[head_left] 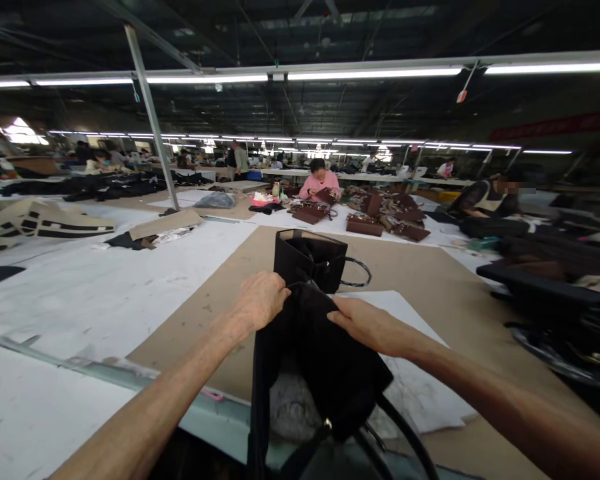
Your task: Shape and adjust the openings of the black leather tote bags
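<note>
Between my hands is a black handbag point(330, 360), its mouth spread and its dark handles hanging toward me. My left hand point(264, 298) is closed on the bag's far left edge. On the right side, my right hand point(363, 323) pinches the other edge between thumb and fingers. Just beyond stands a second black handbag point(303, 257), upright and open at the top, with a wrapped loop handle point(360, 272) sticking out to the right. Under the near bag lies a white paper sheet point(420, 373). The fingertips on the inner side of the bag are partly hidden.
Brown board point(205, 307) covers the middle of the table. Brown bag pieces point(365, 223) lie farther back, near a person in pink point(320, 181). Black bags point(575, 320) are piled at right. A metal post point(153, 120) rises at left, near striped fabric point(55, 217).
</note>
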`<state>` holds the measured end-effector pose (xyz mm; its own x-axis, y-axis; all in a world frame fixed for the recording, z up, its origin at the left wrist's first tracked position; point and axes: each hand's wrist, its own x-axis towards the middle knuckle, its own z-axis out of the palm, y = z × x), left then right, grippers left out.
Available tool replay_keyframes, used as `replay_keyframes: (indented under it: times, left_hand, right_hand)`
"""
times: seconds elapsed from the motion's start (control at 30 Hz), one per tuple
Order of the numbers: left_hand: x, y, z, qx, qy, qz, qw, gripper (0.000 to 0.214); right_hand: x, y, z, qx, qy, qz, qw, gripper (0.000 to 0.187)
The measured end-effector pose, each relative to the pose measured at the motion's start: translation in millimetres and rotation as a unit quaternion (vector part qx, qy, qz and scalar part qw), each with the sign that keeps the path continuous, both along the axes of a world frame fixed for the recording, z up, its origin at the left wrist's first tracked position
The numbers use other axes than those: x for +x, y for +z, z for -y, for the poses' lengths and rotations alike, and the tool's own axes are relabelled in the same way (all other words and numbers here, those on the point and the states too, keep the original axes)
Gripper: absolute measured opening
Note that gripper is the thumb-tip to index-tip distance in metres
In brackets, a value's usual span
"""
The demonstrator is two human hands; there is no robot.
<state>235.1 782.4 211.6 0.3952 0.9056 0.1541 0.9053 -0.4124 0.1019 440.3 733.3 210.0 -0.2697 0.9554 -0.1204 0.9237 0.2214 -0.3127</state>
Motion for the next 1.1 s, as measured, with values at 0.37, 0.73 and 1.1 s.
replay_keyframes:
  times: [0.37,0.73,1.1]
  left_hand:
    - [-37.0,-0.9,18.2,-0.032,0.101,0.02,0.994,0.034]
    - [-62.5,-5.4,22.9,-0.05,0.033,0.083,0.995,0.035]
    - [-53.2,0.3,32.7,-0.047,0.061,0.099,0.992,0.034]
  right_hand:
    - [11.6,-19.7,21.4,-0.032,0.03,-0.24,0.97,0.012]
    - [17.3,-46.8,17.3,0.084,-0.006,-0.233,0.969,0.035]
    - [6.7,-36.0,24.5,0.07,-0.04,-0.113,0.99,0.041]
